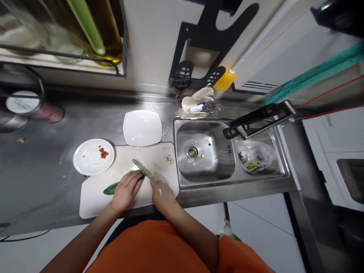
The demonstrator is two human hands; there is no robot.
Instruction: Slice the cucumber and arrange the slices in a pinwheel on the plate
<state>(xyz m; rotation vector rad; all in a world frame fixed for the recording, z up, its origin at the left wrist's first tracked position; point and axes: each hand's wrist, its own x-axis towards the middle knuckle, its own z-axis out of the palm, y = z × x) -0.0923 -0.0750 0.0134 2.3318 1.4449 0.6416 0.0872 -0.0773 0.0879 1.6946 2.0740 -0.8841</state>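
A green cucumber [110, 189] lies on the white cutting board [93, 203]. My left hand [127, 189] is closed over its right part, so the middle of the cucumber is hidden under my fingers. In my right hand [163, 195] is the handle of a kitchen knife [141, 167]. The blade points up and left, and its edge is at the cucumber's right end, close to my left fingertips. Some thin green peels or slices [169, 159] rest near the board's upper right corner.
A white square plate [142, 128] stands behind the board; a round plate [92, 161] with red bits overlaps its left side. To the right are a steel sink [210, 167] with cucumber slices, a faucet [250, 119] and a plastic bag [260, 153]. A sponge holder [187, 108] stands behind the sink.
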